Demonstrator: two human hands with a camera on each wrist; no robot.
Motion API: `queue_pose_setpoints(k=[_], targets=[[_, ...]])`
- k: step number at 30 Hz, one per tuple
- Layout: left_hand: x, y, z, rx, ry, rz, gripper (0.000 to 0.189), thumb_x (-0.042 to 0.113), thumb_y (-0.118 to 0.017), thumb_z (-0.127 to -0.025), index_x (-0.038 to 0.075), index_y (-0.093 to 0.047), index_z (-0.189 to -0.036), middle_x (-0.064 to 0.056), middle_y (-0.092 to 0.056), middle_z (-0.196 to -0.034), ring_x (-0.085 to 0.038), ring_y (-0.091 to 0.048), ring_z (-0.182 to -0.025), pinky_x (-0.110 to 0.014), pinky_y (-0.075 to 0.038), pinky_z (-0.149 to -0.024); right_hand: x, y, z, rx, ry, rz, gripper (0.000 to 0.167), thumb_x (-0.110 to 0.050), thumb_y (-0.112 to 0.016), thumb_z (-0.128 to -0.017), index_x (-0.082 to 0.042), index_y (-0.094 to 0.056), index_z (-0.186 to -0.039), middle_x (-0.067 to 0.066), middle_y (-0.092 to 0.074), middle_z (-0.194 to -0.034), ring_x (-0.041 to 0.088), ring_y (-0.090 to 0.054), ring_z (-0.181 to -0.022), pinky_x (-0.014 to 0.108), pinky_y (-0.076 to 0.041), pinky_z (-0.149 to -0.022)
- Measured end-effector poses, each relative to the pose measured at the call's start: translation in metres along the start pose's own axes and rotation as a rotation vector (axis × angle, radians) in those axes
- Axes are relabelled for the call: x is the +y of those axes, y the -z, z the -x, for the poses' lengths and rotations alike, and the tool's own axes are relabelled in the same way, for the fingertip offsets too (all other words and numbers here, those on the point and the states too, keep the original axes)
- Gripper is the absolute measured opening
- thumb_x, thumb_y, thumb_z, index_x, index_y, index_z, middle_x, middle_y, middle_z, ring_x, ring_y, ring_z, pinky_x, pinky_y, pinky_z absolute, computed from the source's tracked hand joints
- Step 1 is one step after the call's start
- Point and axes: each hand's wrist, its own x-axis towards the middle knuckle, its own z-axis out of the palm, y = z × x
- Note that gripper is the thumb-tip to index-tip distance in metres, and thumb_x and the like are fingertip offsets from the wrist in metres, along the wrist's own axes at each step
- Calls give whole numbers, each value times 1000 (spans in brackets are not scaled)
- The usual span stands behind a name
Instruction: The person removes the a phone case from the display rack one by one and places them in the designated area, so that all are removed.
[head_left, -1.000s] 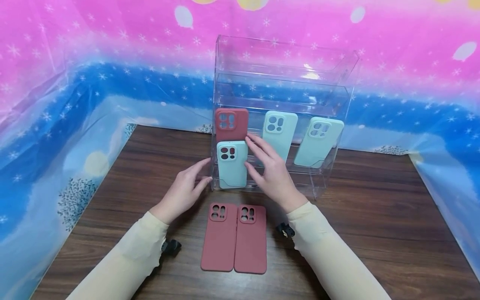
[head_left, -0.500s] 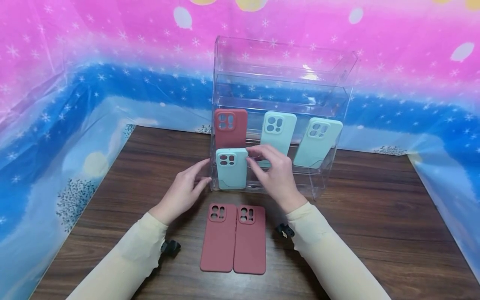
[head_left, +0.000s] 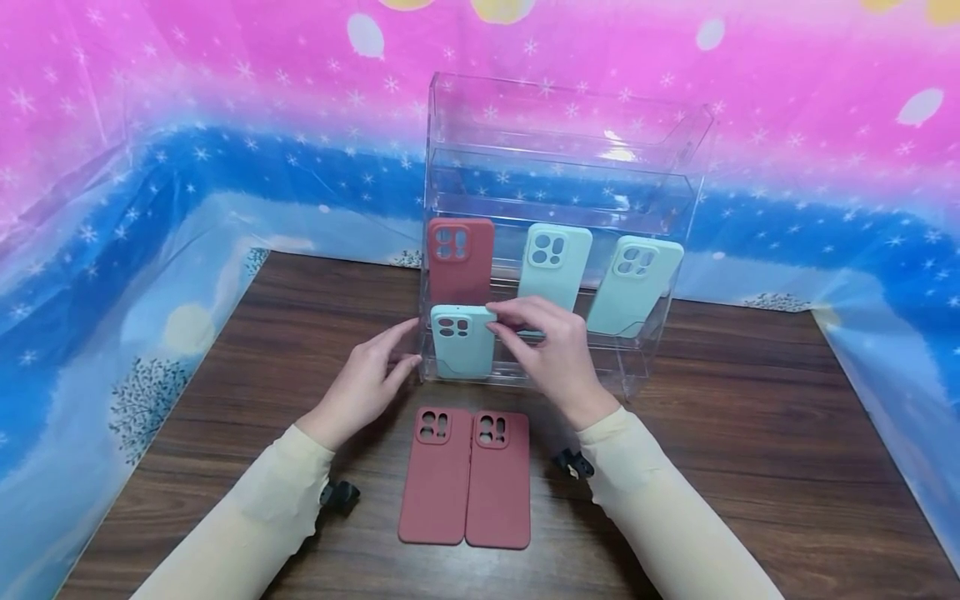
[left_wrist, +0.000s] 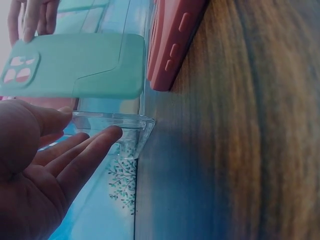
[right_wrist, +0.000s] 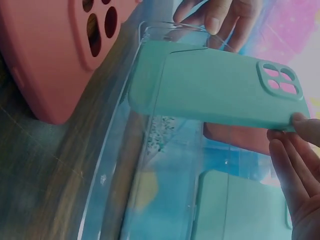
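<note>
In the head view my right hand (head_left: 551, 346) pinches a mint green phone case (head_left: 463, 346) by its upper right corner. The case stands upright in the lowest tier of a clear acrylic display stand (head_left: 568, 187), at its left end; its lower part is behind the clear front lip in the right wrist view. My left hand (head_left: 363, 383) touches the stand's left side edge, its fingers nearly straight. Behind the held case stands a red phone case (head_left: 480, 258), partly covered. Two more mint cases, a middle one (head_left: 557, 258) and a right one (head_left: 637, 283), stand in the tier behind.
Two red phone cases, a left one (head_left: 435, 492) and a right one (head_left: 498, 492), lie side by side on the brown wooden table (head_left: 712, 467) in front of the stand. A patterned cloth backdrop (head_left: 225, 167) rises behind and beside the table.
The mint phone case has gone lower into the front tier, uncovering more of the red case behind. My right hand has moved down and now pinches its corner. My left hand stays put.
</note>
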Motion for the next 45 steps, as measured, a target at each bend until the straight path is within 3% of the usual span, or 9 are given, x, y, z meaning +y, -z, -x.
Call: queue_pose_setpoints(k=[12, 17, 21, 28, 32, 40, 45], targets=[[-1, -3, 2, 1, -6, 0, 55, 11, -62, -105, 6, -44, -156, -23, -57, -148, -32, -73, -111, -51, -59, -98, -13, 28, -1, 59, 0, -61, 25, -6, -82, -88, -10, -80, -113, 1, -79, -103, 9, -74, -87, 21, -62, -83], [-1, -5, 3, -2, -7, 4, 55, 11, -61, -105, 6, -43, -156, -22, -55, -149, -32, -73, -111, -50, -60, -96, -20, 46, 4, 67, -56, -84, 26, -6, -84, -87, -12, -81, -111, -1, -79, -101, 8, -74, -82, 22, -63, -79], [-1, -4, 3, 4, -15, 6, 55, 11, -62, -105, 6, -43, -157, -22, -55, -150, -32, -73, -111, -50, -61, -95, -21, 58, 13, 44, -149, -99, 25, -9, -84, -87, -17, -81, -111, -4, -78, -100, 7, -74, -81, 23, -64, -75], [-3, -3, 6, 5, -2, 5, 55, 13, -62, -105, 7, -44, -156, -20, -54, -152, -31, -73, -112, -49, -61, -96, -19, 76, 29, -31, -315, -101, 23, -18, -83, -90, -21, -80, -113, -4, -79, -101, 7, -76, -80, 23, -64, -71], [-3, -3, 5, 10, -22, 11, 55, 12, -62, -105, 6, -43, -156, -21, -53, -153, -32, -73, -112, -49, -60, -96, -13, 89, 35, -87, -449, -123, 22, -22, -83, -90, -23, -80, -112, -2, -80, -103, 10, -78, -81, 25, -64, -68], [-2, -2, 3, 15, -31, 16, 55, 11, -62, -105, 6, -44, -156, -21, -53, -153, -32, -74, -111, -48, -61, -95, 5, 113, 44, -355, -727, -276, 25, -20, -82, -91, -10, -76, -114, 14, -77, -100, 23, -79, -80, 38, -66, -71], [-2, -2, 2, 20, -40, 18, 55, 11, -62, -105, 6, -43, -156, -21, -54, -152, -32, -74, -110, -49, -61, -95, 17, 121, 53, -466, -824, -386, 31, -13, -80, -92, 1, -72, -118, 21, -74, -104, 35, -78, -86, 45, -66, -76]])
